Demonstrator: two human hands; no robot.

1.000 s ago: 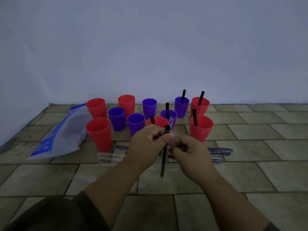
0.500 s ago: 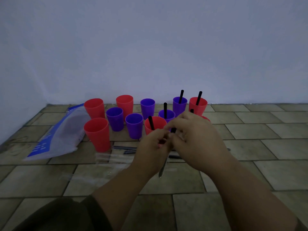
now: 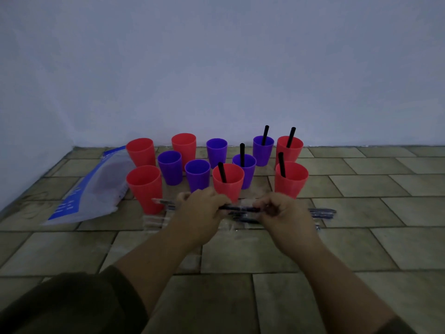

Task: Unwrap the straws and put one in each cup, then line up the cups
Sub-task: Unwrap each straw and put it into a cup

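Several red and purple cups stand in a cluster on the tiled floor near the wall. Black straws stick out of several of them, among them the front red cup (image 3: 228, 183), the right red cup (image 3: 291, 179) and a purple cup (image 3: 244, 171). The purple cup (image 3: 197, 175) and the left red cup (image 3: 144, 188) hold none. Just in front of the cups, my left hand (image 3: 202, 213) and my right hand (image 3: 284, 213) pinch the two ends of a dark straw (image 3: 238, 208) held level between them; its clear wrapper looks still on.
More wrapped straws (image 3: 322, 212) lie on the floor to the right of my hands and one (image 3: 161, 202) to the left. Clear empty wrappers (image 3: 154, 221) lie by the left red cup. A blue and white plastic bag (image 3: 91, 189) rests at the left.
The straw stood upright between my hands; now it lies level. My right hand rose toward the cups, then dropped, and both hands have moved apart to the straw's ends.
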